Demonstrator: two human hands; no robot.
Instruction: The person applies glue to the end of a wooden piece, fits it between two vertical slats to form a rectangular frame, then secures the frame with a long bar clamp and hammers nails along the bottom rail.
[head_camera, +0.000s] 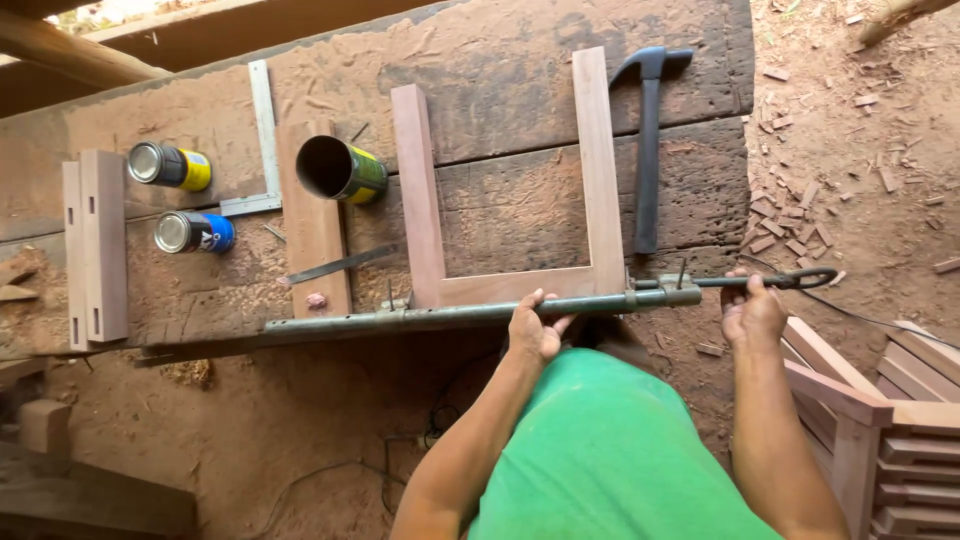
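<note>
A long green pipe clamp lies along the near edge of a rough wooden workbench. It presses against the bottom rail of a U-shaped wooden frame lying flat on the bench. My left hand grips the clamp's bar just below the frame's bottom rail. My right hand is closed around the clamp's screw handle at the bar's right end, past the bench's corner.
A black hammer lies right of the frame. An open tin, two closed cans, a metal square, a chisel and wood boards sit to the left. Stacked wooden chair parts stand at the lower right.
</note>
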